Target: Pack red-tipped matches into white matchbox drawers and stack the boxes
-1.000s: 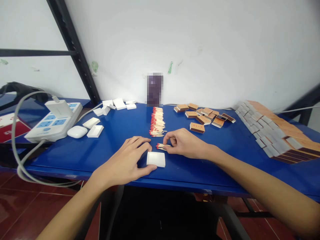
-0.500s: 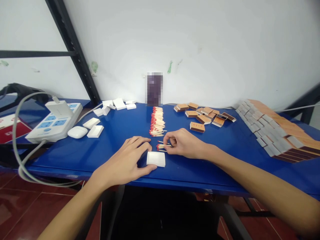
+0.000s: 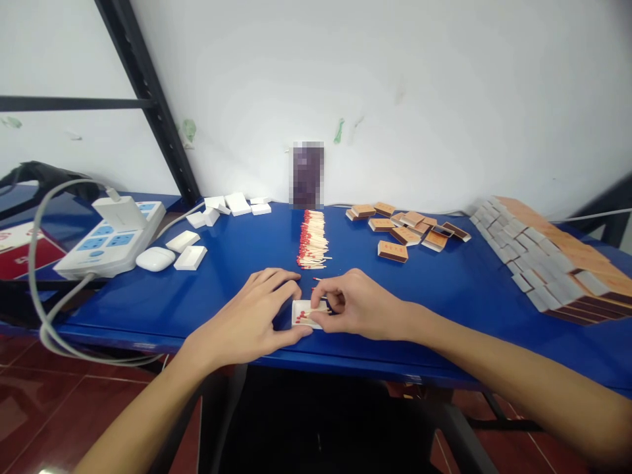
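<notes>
A small white matchbox tray (image 3: 295, 313) lies near the table's front edge. My left hand (image 3: 257, 313) steadies it, thumb along the near side and index finger at the far left corner. Pinched between the thumb and index finger of my right hand (image 3: 353, 306) are several red-tipped matches (image 3: 302, 317), held low in the tray with their heads toward the left. A few loose matches (image 3: 316, 279) lie just beyond, partly hidden by my right hand. Farther back stretches a long pile of matches (image 3: 313, 240), red heads to the left.
White trays (image 3: 190, 258) lie at the left, near a white earbud case (image 3: 155, 259) and a power strip (image 3: 106, 243). Orange matchbox sleeves (image 3: 392, 251) are scattered right of the match pile. Stacked matchboxes (image 3: 553, 263) stand at far right. A blurred dark rectangle (image 3: 307, 174) leans against the wall.
My right hand has moved toward me with the pinched matches, from the table behind the tray to inside it. My left hand has stayed at the tray.
</notes>
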`<state>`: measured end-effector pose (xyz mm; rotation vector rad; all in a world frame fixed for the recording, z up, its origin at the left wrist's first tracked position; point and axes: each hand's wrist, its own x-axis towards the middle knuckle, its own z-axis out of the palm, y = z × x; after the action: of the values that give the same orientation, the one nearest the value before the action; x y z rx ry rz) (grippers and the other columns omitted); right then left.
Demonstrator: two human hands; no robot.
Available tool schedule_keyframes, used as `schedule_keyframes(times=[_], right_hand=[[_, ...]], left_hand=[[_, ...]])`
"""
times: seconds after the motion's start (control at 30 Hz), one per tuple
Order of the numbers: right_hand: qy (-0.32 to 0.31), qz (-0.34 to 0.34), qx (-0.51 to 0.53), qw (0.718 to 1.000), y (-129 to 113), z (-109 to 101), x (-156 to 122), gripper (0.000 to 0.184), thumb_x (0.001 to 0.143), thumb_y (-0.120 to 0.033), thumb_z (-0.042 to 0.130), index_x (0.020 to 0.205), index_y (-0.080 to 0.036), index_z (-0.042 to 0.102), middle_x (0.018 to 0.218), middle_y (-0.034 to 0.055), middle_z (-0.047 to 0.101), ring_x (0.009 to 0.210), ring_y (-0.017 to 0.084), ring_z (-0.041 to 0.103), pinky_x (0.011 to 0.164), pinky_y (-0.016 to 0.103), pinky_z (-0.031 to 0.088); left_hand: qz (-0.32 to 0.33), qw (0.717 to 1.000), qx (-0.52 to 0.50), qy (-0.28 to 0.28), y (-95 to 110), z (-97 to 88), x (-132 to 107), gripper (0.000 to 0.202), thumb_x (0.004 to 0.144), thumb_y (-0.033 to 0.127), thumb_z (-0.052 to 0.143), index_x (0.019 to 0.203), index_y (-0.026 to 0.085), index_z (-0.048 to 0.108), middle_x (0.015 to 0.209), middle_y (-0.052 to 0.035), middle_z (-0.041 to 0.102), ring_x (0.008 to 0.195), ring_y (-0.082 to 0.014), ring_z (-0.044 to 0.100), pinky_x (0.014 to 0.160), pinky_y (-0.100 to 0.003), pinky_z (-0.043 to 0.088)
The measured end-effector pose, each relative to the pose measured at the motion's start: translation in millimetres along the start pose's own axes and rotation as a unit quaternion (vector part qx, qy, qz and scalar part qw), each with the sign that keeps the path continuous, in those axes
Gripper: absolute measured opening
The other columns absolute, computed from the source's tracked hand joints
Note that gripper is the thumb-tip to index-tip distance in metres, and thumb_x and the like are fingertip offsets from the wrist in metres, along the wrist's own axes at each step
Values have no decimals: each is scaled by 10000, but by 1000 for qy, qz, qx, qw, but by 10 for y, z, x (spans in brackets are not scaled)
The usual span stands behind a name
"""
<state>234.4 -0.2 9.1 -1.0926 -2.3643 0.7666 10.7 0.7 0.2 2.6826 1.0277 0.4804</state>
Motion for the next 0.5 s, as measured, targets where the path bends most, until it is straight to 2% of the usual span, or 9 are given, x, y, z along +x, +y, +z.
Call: schedule_keyframes(times=[0.13, 0.27, 0.37, 0.5], right_hand=[[69, 5, -28, 997, 91, -87, 12, 128, 866, -277, 593, 789, -180, 625, 502, -100, 372, 464, 64, 338, 573, 233, 324], [116, 27, -119, 986, 234, -197, 30, 90, 849, -234, 565, 810, -176, 623, 489, -104, 383, 454, 67, 360, 669, 264, 352], [98, 59, -142, 983, 299, -231, 29, 162, 856, -282, 561, 913, -165, 656, 489, -87, 425, 448, 85, 384, 577, 251, 310], [45, 41, -193, 979, 257, -231, 9, 371, 862, -421, 597, 1086, -139, 689, 553, -42, 511, 489, 105, 424, 548, 259, 278]], left_hand=[[5, 1000, 2, 6, -2, -2, -8, 331, 874, 528, 646, 973, 219, 577, 1300, -92, 569, 1244, -307, 475, 1029, -484, 414], [12, 1000, 3, 22, 5, -15, -11, 327, 939, 520, 564, 1081, 224, 558, 1301, -90, 571, 1231, -287, 486, 1030, -457, 406], [8, 1000, 1, 29, 9, -22, -8, 281, 1013, 464, 440, 1108, 220, 541, 1252, -81, 597, 1178, -268, 512, 1010, -437, 402], [-12, 999, 4, 39, 6, -10, -4, 271, 1039, 432, 374, 1127, 219, 517, 1205, -67, 605, 1115, -257, 522, 970, -430, 403]])
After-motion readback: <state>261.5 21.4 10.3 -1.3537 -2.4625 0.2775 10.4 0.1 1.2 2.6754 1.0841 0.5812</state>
